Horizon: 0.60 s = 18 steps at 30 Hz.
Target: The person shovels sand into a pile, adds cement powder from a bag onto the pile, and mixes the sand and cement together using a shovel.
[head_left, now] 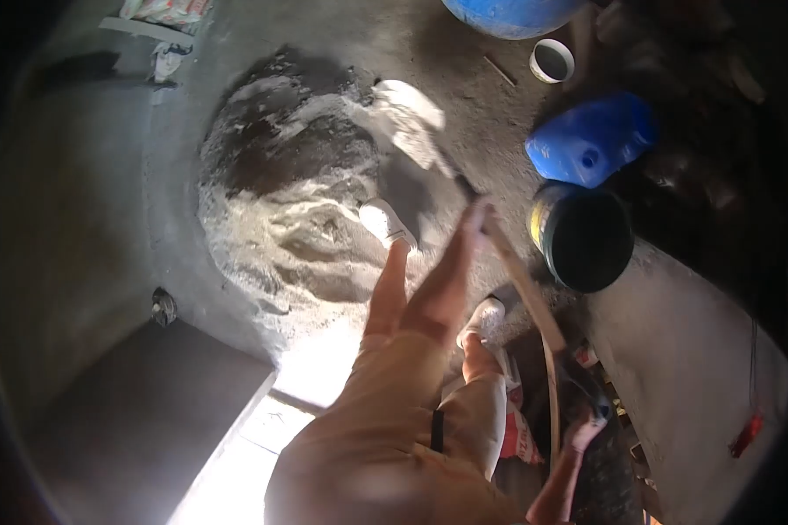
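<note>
My left hand (477,219) is closed around the lower shaft of a long-handled shovel (527,289). Behind it, near my right hip, my right hand (588,427) is wrapped around the shovel's dark end grip. The pale, motion-smeared blade (411,118) points forward, beside the far right edge of a pile of grey and pale sandy powder (298,197). Whether the blade carries powder is hard to tell from the blur. One of my shoes (385,223) stands at the pile's right edge; the other (486,319) is farther back.
To the right are a dark bucket (587,241), a blue jerrycan (587,140) and a small white pail (552,61). A blue barrel (512,13) stands beyond. A wall (87,219) bounds the left side. Red-and-white sacking (518,433) lies behind my foot.
</note>
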Motion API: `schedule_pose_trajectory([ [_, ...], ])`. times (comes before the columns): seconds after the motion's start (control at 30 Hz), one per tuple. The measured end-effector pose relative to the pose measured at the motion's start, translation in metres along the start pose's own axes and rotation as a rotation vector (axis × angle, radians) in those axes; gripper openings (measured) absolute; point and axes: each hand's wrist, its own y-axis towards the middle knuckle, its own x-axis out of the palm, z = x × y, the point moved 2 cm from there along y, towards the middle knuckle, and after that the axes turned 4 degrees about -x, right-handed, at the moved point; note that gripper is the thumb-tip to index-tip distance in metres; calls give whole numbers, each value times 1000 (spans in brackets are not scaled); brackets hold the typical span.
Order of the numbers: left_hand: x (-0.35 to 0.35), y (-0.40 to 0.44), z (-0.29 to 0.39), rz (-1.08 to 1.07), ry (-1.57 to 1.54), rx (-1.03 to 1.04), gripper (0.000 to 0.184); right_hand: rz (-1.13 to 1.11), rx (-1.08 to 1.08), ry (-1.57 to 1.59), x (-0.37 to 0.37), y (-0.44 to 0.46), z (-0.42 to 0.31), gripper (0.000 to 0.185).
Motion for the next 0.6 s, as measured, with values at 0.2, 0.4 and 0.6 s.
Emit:
schedule_pose_trajectory([
  [0.2,44,102,17,-57,-34,-138,20,164,311,-66,59,84,-43,25],
  [0.4,-71,120,281,-46,-188,160,17,-173,281,-20,325,184,-101,16],
  [0.6,-74,87,351,182,-434,95,15,-240,164,-138,409,232,-152,16],
])
